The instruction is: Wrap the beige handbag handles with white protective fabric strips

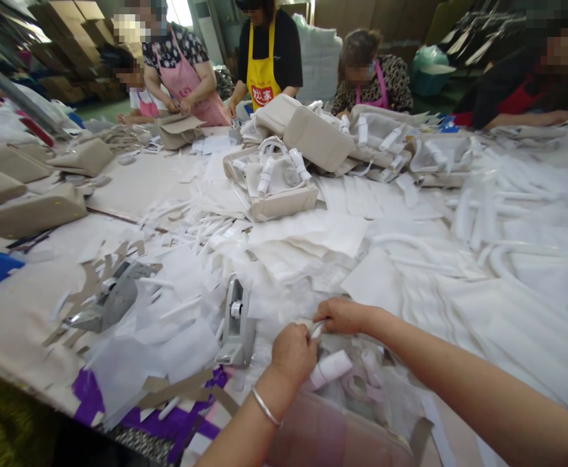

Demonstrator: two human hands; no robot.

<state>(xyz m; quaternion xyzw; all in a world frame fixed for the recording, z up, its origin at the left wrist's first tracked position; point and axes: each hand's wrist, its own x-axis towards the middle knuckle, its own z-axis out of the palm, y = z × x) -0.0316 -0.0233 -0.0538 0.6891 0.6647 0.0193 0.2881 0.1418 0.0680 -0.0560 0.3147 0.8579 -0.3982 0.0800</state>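
Note:
My left hand [294, 353], with a silver bangle on its wrist, is closed in a pinch on a thin white wrapped strip [316, 329]. The fingers of my right hand [341, 316] pinch the same strip from the far side, close to the left hand. Just below them lies a beige bag [340, 425], partly under my left forearm, with a white wrapped roll [331, 370] and clear film at its top edge. A grey tape dispenser [238, 324] stands left of my hands. What the strip is attached to is hidden by the fingers.
Another tape dispenser [111, 298] sits further left among paper scraps. White foam sheets [498, 331] cover the right side. A pile of beige bags [318, 139] rises mid-table. Several people work along the far side. Purple tape [167, 421] marks the near edge.

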